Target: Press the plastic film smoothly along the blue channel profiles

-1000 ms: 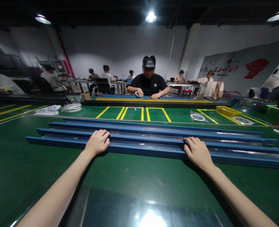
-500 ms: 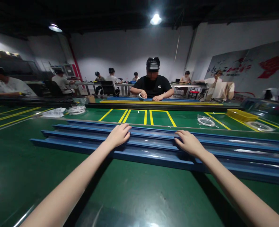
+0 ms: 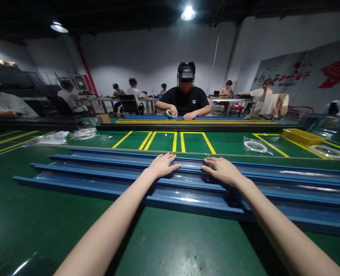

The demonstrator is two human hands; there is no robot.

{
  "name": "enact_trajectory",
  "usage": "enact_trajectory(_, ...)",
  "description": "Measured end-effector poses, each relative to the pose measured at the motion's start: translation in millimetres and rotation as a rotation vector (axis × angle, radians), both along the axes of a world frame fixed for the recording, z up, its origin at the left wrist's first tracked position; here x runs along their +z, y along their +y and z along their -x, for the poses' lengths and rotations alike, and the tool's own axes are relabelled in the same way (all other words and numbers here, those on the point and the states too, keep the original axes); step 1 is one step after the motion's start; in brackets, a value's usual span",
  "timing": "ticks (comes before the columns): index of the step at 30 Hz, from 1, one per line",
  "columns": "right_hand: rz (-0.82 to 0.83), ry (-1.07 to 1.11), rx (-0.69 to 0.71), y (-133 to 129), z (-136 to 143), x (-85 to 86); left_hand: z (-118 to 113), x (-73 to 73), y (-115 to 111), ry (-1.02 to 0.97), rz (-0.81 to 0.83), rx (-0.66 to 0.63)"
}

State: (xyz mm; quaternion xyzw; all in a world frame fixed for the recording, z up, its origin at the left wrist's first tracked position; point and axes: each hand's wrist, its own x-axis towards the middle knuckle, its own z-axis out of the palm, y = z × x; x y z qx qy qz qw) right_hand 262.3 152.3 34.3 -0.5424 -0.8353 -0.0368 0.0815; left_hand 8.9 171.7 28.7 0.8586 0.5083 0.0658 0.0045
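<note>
Several long blue channel rails lie side by side across the green table. My left hand rests over the farther rails near the middle, fingers apart and thumb pointing right. To its right, my right hand touches the same rails, its fingers spread and pointing left. A gap of bare rail shows between the two hands. Neither hand is wrapped round anything.
Beyond the rails are yellow tape lines, a bagged white coil, another coil and a yellow tray. Across the table a person in black holds a white ring over more rails.
My hands have moved closer together, the left one going right and the right one slightly left. The blue rails appear larger and lower in the view.
</note>
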Motion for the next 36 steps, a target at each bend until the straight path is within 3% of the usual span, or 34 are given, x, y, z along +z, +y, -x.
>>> enact_trajectory(7,-0.006,-0.061,0.036,20.5,-3.5,4.7,-2.4,9.9,8.5,0.051,0.01,0.0)
enact_trajectory(14,0.129,-0.036,0.063,45.2,-6.3,-2.9,-1.5,12.8,27.5,0.138,0.054,-0.063)
enact_trajectory(19,0.001,-0.025,0.055,46.7,-5.8,-12.8,-5.7,6.9,34.5,0.164,0.013,-0.047)
enact_trajectory(24,-0.233,-0.079,0.059,35.8,-6.0,-11.6,-4.8,12.4,22.5,0.162,-0.116,-0.028)
enact_trajectory(29,-0.518,-0.144,0.09,16.7,-2.0,8.3,2.7,37.0,7.3,0.26,-0.416,-0.106)
enact_trajectory(36,-0.59,-0.186,0.035,-17.4,11.9,58.7,21.2,96.3,-20.9,0.298,-0.572,-0.158)
